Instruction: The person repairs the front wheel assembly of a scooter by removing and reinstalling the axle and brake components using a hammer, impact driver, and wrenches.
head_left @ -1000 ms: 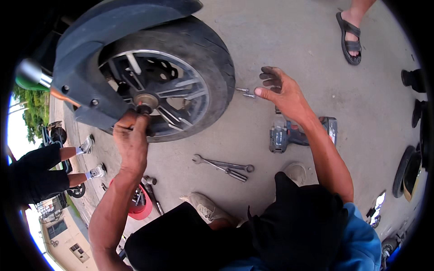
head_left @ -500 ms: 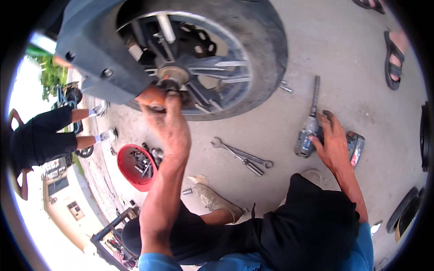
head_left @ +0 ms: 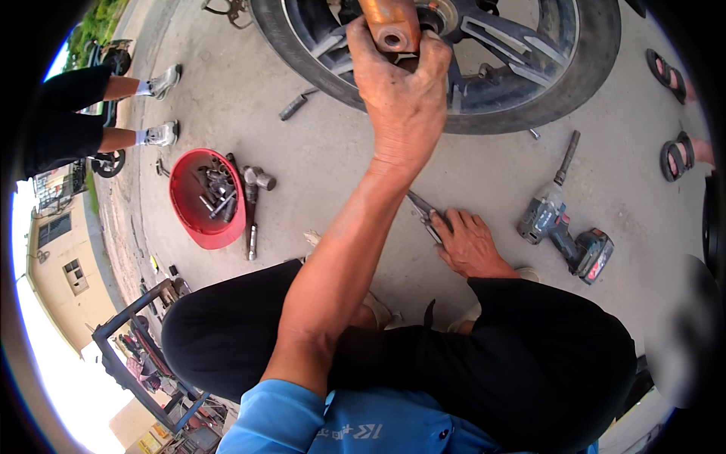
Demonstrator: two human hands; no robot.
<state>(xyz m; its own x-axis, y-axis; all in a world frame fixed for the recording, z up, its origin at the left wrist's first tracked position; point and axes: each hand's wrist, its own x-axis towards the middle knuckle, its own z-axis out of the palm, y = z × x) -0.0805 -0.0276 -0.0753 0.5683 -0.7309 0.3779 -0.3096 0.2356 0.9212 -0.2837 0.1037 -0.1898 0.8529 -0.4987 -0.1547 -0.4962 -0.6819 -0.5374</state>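
Note:
My left hand (head_left: 401, 98) is closed around the lower end of an orange fork leg (head_left: 392, 29), beside the hub of a motorcycle wheel (head_left: 522, 57). Thumb and fingers sit on either side of the orange part. Down on the concrete, my right hand (head_left: 475, 246) has its fingers curled over a wrench (head_left: 425, 208); a second slim metal tool lies against it, partly under the fingers. To the right of that hand a cordless impact wrench (head_left: 550, 216) with a long socket lies on its side, touched by neither hand.
A red helmet-like bowl (head_left: 219, 240) full of sockets stands at left, with a hammer (head_left: 259, 178) and a ratchet-like bar (head_left: 252, 238) beside it. A dark cylindrical tool (head_left: 293, 107) lies near the tyre. Bystanders' feet (head_left: 162, 135) and sandals (head_left: 675, 157) flank the area.
My right hand has left the impact wrench and moved left onto the wrench. The left hand remains on the orange fork leg. The whole view has shifted, bringing the wheel farther right.

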